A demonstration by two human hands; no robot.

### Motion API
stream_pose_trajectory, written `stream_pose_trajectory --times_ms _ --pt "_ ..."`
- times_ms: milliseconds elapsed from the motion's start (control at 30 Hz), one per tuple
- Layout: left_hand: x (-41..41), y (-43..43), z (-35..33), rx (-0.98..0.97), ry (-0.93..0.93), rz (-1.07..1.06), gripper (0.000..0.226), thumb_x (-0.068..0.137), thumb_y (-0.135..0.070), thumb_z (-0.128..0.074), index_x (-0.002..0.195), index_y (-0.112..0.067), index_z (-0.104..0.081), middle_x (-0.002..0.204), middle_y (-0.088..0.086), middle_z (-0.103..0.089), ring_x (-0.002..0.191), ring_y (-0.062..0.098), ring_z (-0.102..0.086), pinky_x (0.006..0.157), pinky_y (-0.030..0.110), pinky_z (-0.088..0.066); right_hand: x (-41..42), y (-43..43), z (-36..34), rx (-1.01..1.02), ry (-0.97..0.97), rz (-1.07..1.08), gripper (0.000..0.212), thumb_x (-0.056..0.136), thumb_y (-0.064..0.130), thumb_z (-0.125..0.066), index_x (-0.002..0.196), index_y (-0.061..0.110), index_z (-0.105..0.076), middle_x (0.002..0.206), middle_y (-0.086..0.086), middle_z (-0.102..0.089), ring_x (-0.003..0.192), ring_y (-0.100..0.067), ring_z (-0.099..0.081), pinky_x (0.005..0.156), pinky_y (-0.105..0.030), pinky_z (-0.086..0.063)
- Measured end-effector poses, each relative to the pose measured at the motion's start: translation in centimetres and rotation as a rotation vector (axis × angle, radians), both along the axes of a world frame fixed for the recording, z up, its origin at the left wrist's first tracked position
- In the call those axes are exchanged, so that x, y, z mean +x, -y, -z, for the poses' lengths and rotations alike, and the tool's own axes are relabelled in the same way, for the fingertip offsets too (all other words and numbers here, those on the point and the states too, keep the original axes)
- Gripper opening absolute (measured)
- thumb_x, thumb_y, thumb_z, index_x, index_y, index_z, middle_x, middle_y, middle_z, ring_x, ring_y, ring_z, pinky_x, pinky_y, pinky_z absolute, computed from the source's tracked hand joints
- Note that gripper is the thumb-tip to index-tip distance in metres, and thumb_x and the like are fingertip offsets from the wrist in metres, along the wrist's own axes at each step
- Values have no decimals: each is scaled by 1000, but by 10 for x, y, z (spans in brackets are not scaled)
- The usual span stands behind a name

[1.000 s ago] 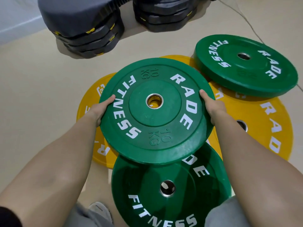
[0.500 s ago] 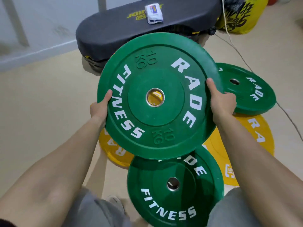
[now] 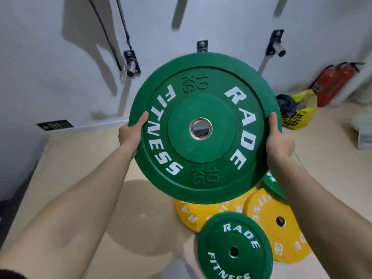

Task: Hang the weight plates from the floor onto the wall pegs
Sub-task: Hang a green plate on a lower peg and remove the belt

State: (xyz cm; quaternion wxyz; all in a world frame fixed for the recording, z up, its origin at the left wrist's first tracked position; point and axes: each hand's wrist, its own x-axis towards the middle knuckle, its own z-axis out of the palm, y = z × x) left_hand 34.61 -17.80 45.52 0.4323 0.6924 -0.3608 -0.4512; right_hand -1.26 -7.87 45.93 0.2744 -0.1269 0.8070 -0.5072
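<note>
A green 10 kg weight plate [image 3: 203,162] is held up in front of the white wall, face toward me and tilted. My left hand [image 3: 131,134] grips its left rim and my right hand [image 3: 278,140] grips its right rim. Three metal wall pegs stick out of the wall: the left peg [image 3: 131,66], the middle peg [image 3: 202,47] just above the plate's top edge, and the right peg [image 3: 278,48]. On the floor below lie another green plate [image 3: 234,248], two yellow plates [image 3: 281,224] [image 3: 189,214] and part of a third green plate [image 3: 271,182].
A red fire extinguisher [image 3: 336,83] leans in the right corner beside a yellow bag [image 3: 300,112] and a black bag [image 3: 285,103]. Black straps [image 3: 106,33] hang on the wall at left. A dark mat edge [image 3: 18,182] runs along the left.
Both hands have lifted the green plate from above the floor stack up to wall height. My view has swung up from the bench and floor to the wall pegs.
</note>
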Motion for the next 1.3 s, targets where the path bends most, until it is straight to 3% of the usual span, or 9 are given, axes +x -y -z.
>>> stream_pose_trajectory --times_ms 133,267,433,533,633,767,967,1133,1300 --pt "52 22 -123 -44 4 5 55 67 -66 -81 97 -21 -70 95 -3 -75 88 18 -72 83 34 -59 49 24 -114 -30 -10 -22 79 70 89 -54 68 10 -52 78 -7 -58 79 -30 -57 71 -39 -43" --pt "105 50 -224 -138 29 -36 50 68 -67 -79 89 -24 -67 93 -3 -74 89 19 -71 84 33 -58 97 69 -214 -86 -30 -83 87 75 87 -50 91 2 -58 99 -13 -57 89 -32 -53 78 -37 -40" --pt "159 88 -306 -253 29 -108 60 64 -73 -77 94 -21 -69 92 -2 -75 86 19 -73 83 35 -59 145 132 -307 -208 -87 -188 104 77 86 -49 118 -9 -58 117 -22 -63 101 -38 -61 82 -42 -46" --pt "183 119 -343 -316 30 -139 60 66 -72 -76 95 -20 -69 94 -1 -75 86 20 -72 82 36 -59 166 177 -344 -282 -79 -196 101 74 87 -52 110 -7 -60 98 -14 -60 84 -30 -54 79 -42 -47" --pt "204 153 -369 -373 35 -166 61 67 -72 -76 97 -20 -68 96 -1 -74 87 20 -72 82 36 -59 187 222 -367 -332 -63 -205 86 68 91 -53 77 6 -52 90 -11 -58 75 -28 -51 70 -40 -45" --pt "232 206 -393 -432 65 -179 56 69 -72 -75 93 -22 -65 96 -1 -74 87 19 -71 83 36 -59 216 278 -384 -371 -37 -232 80 69 90 -53 74 11 -46 81 -5 -54 76 -28 -53 72 -39 -45" --pt "279 332 -418 -509 65 -210 74 62 -76 -76 106 -17 -68 99 -1 -74 88 20 -72 85 38 -60 259 414 -393 -444 1 -250 88 69 91 -51 95 7 -55 99 -9 -58 88 -33 -57 78 -39 -48" --pt "302 410 -421 -502 81 -211 68 67 -73 -75 106 -17 -70 99 -2 -74 88 19 -71 82 35 -59 285 492 -399 -445 -9 -243 74 76 85 -52 77 12 -47 82 -3 -52 87 -31 -55 78 -37 -45" --pt "324 494 -416 -500 69 -194 59 70 -70 -76 98 -19 -69 96 -2 -74 86 19 -72 77 32 -58 307 566 -399 -428 0 -238 97 77 84 -53 116 -5 -60 81 -5 -52 83 -31 -54 79 -39 -47"
